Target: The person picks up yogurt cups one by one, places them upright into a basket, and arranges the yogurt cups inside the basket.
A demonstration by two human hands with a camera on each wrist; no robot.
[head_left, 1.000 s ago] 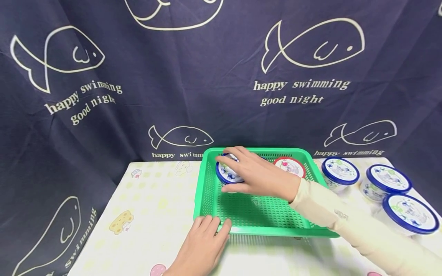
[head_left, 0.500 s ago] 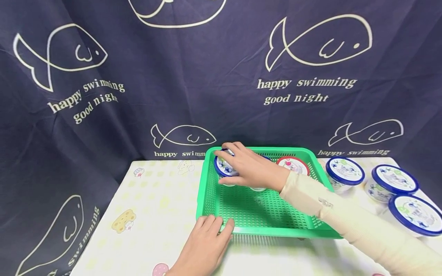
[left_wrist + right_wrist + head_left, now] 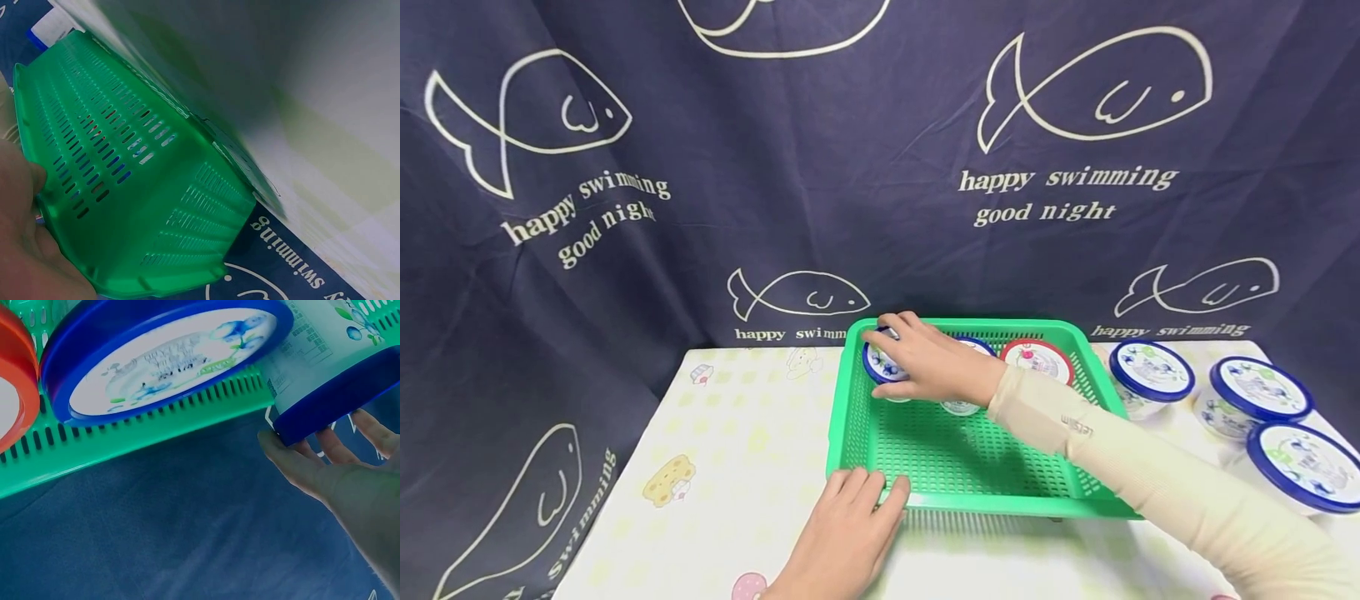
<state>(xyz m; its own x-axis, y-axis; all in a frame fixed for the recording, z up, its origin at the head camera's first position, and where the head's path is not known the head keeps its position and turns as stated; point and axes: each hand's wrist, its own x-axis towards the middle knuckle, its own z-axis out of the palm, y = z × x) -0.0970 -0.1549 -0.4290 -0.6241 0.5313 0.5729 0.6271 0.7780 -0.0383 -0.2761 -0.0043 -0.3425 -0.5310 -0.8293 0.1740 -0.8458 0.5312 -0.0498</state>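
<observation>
My right hand (image 3: 928, 362) grips a round tub with a blue lid (image 3: 881, 365) in the back left corner of a green basket (image 3: 1000, 503). In the right wrist view, my right hand's fingers (image 3: 364, 433) bend around the edge of that blue lid (image 3: 340, 400). To its right stand a second blue-lidded tub (image 3: 961, 408), partly behind the hand, and a red-lidded tub (image 3: 1041, 357). My left hand (image 3: 850, 529) holds the near rim of the basket at its left corner. Up close in the left wrist view, the left thumb and fingers (image 3: 37, 231) are at the rim.
Several blue-lidded tubs, among them a rear one (image 3: 1152, 369) and a front one (image 3: 1303, 467), stand on the table right of the basket. A patterned cloth (image 3: 737, 467) covers the table. A dark blue curtain (image 3: 820, 167) hangs directly behind the basket.
My right hand has shifted slightly left and back with the tub, farther into the basket's corner, uncovering more of the middle tub. The left hand stays on the rim; the view has shifted slightly.
</observation>
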